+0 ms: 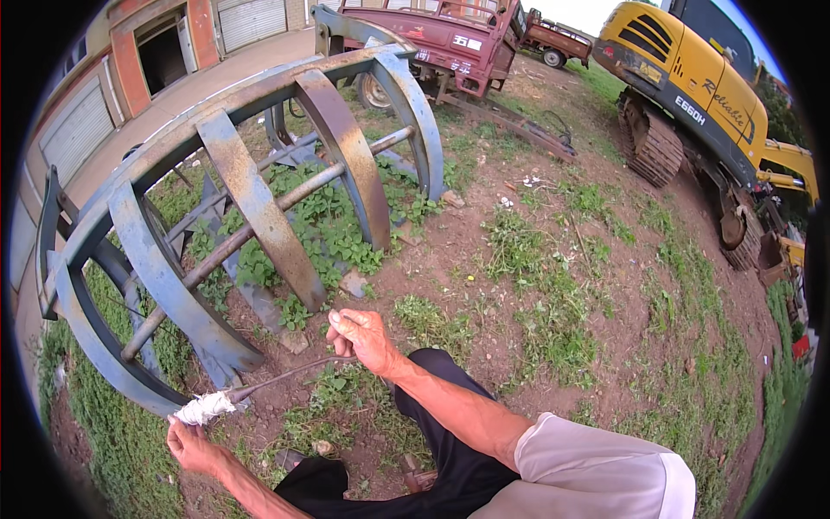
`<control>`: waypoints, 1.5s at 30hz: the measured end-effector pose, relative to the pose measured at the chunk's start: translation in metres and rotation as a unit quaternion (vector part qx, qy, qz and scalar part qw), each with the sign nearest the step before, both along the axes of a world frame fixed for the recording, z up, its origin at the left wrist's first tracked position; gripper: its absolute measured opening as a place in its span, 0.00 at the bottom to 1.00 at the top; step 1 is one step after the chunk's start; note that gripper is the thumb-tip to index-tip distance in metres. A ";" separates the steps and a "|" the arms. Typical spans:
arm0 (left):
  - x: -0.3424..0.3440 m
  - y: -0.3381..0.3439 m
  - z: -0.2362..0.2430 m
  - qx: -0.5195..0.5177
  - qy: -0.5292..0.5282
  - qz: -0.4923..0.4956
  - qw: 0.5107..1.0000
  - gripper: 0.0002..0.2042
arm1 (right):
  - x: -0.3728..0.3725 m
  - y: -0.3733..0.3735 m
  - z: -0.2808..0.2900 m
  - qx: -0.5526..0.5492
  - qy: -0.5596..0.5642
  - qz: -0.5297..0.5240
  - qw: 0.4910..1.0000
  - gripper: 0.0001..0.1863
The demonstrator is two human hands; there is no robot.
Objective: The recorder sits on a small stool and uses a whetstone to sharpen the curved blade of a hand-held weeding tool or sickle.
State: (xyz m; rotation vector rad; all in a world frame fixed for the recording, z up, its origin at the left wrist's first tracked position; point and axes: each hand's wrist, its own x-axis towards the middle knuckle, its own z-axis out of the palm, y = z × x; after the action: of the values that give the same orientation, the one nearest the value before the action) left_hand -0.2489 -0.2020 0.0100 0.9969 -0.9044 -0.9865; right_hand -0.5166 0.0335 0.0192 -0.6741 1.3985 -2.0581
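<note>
A thin dark metal rod slants low in front of me, its left end thickly bound in a ragged white wrapping. My left hand is closed, with its fingertips pinched at the outer end of this wrapping. At the rod's other end, my right hand has its lower fingers curled round the shaft. Thumb and forefinger of that hand meet above the rod; whether something fine lies between them is too small to tell. Just beyond both hands stands a blue, rusty steel grapple frame with curved tines.
Weeds grow through the frame. A yellow tracked excavator stands at the right, and a red truck at the back. Stones and patches of grass cover the dirt. My knees are bent beneath my arms.
</note>
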 end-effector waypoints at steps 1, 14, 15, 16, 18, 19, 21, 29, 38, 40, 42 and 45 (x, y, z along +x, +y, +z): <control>0.000 0.000 0.000 -0.001 -0.001 0.000 1.000 0.10 | -0.001 0.001 0.000 -0.001 -0.001 0.000 1.000 0.26; 0.007 -0.007 -0.007 0.036 0.016 -0.047 0.998 0.15 | -0.015 0.013 0.007 0.019 0.026 -0.011 0.999 0.24; 0.009 -0.009 -0.007 0.040 0.010 -0.034 0.999 0.16 | -0.013 0.012 0.008 0.023 0.024 -0.009 0.999 0.23; 0.007 -0.008 -0.005 0.039 0.011 -0.034 0.999 0.16 | -0.012 0.012 0.009 0.023 0.026 -0.008 0.999 0.23; 0.005 -0.006 0.001 0.064 -0.005 0.039 0.997 0.19 | -0.010 0.012 0.012 0.014 0.036 -0.011 0.999 0.26; 0.003 -0.003 0.005 0.063 -0.004 0.039 0.997 0.19 | -0.010 0.012 0.012 0.014 0.037 -0.011 0.999 0.26; -0.001 0.004 0.013 0.056 -0.019 0.073 0.996 0.23 | -0.011 0.013 0.012 0.017 0.046 0.003 0.999 0.24; 0.002 0.007 0.020 0.067 -0.087 0.093 0.990 0.24 | -0.010 0.013 0.011 0.019 0.044 0.003 0.999 0.23; -0.005 0.007 0.012 0.021 -0.041 0.094 0.994 0.23 | -0.009 0.014 0.013 0.008 0.065 -0.003 0.998 0.24; -0.007 0.007 0.012 0.013 -0.016 0.093 0.995 0.23 | -0.009 0.013 0.012 0.005 0.067 -0.004 0.998 0.24; -0.007 0.007 0.011 0.012 -0.003 0.091 0.996 0.23 | -0.008 0.012 0.014 -0.005 0.064 -0.010 0.998 0.25; -0.007 0.011 0.016 0.029 -0.086 0.100 0.991 0.25 | -0.010 0.013 0.011 0.001 0.064 -0.008 0.998 0.23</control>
State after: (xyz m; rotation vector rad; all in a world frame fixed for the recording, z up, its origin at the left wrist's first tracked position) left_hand -0.2556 -0.1910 0.0258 1.2114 -0.9010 -0.7700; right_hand -0.5264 0.0469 0.0304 -0.8082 1.4806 -2.0572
